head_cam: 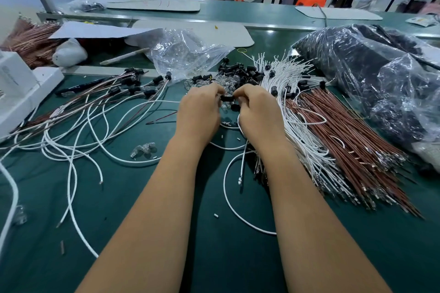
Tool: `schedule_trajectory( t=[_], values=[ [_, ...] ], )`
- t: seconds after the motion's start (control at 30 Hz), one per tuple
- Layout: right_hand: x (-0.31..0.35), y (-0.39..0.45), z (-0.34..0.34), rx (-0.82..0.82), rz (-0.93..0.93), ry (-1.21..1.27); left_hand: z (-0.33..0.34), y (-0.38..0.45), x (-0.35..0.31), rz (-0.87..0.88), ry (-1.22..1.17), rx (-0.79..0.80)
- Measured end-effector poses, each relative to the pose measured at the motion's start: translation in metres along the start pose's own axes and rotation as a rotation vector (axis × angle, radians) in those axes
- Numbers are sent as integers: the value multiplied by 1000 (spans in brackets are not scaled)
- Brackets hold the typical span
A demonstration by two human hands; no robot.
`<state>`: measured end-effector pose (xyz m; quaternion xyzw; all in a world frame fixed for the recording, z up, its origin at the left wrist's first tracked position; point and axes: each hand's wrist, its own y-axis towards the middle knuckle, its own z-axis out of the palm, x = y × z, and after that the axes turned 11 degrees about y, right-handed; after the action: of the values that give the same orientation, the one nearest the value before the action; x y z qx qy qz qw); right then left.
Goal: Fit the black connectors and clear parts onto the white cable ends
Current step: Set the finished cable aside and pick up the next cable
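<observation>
My left hand (pixel 200 109) and my right hand (pixel 258 109) meet at the middle of the green table, both pinching one small black connector (pixel 227 98) between their fingertips. A white cable (pixel 226 188) loops from under my right hand down toward me. Just beyond the hands lies a heap of loose black connectors (pixel 240 72) and clear parts (pixel 215 83). A thick bundle of white cables (pixel 295 102) fans out to the right of my right hand. Finished white cables with black connectors (pixel 133 88) sprawl to the left.
A bundle of brown wires (pixel 352 145) lies right of the white cables. Large plastic bags (pixel 381 74) fill the far right, an open clear bag (pixel 185 52) sits behind the parts. A white box (pixel 21 93) stands at the left edge. Some clear parts (pixel 144 150) lie loose.
</observation>
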<state>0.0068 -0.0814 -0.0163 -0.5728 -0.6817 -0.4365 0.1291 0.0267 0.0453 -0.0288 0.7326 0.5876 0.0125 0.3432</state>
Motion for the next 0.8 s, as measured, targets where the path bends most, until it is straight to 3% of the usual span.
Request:
schedule_trajectory(
  t=[0.47, 0.8],
  values=[
    [4, 1, -7, -254, 286, 416, -1, -1, 2, -44, -146, -39],
    [-1, 4, -8, -243, 246, 419, -4, -2, 0, -4, -184, -41]
  ],
)
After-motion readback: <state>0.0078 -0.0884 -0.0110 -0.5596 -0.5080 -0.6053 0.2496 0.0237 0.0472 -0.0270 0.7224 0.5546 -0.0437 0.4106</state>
